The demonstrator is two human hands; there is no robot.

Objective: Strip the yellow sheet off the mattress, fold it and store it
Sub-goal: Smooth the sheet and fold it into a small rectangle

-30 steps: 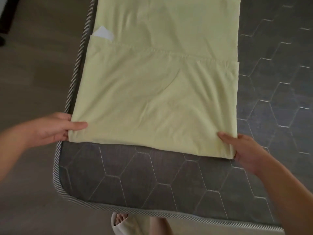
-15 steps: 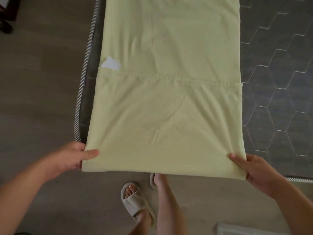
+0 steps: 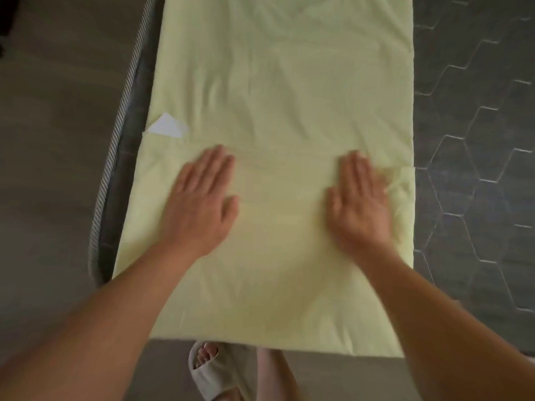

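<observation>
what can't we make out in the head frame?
- Sheet: far end cut off by the top edge; layer count not readable.
- Mattress: mostly covered by the sheet.
- White tag: too small to read.
- Right hand: motion-blurred. Left hand: flat on the sheet.

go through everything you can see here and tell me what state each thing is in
yellow sheet: folded into a long strip, flat on the mattress
left hand: open, flat on the sheet
right hand: open, flat on the sheet
mattress: bare beside the sheet
white tag: poking out
</observation>
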